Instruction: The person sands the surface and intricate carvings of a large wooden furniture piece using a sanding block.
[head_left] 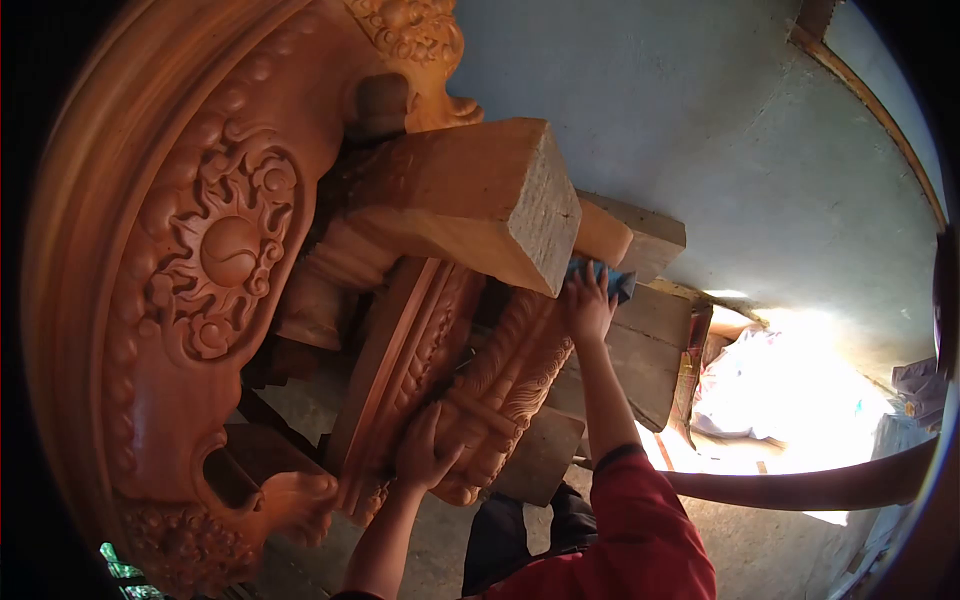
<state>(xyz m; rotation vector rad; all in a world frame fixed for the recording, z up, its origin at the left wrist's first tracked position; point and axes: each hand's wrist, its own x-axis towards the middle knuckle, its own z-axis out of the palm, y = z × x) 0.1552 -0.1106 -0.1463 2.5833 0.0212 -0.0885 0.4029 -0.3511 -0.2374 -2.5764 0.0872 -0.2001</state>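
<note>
My left hand (425, 455) rests with fingers stretched out on the lower part of a reddish-brown carved wooden piece (535, 365), near a crosswise band. The piece lies at a slant and carries curling relief. At its upper end my right hand (590, 303) presses a blue sheet (622, 285), perhaps sandpaper, against the wood. The fingers of that hand lie over the sheet and hide part of it. Left of the carved leg-like piece runs a moulded wooden rail (385, 370) with a carved strip.
A large carved panel (230, 250) with a flaming round emblem fills the left side. A thick squared timber end (545, 210) juts out above my hands. Wooden blocks (640, 350) stand to the right. A curved dark wooden bar (810, 485) crosses at lower right, by bright light.
</note>
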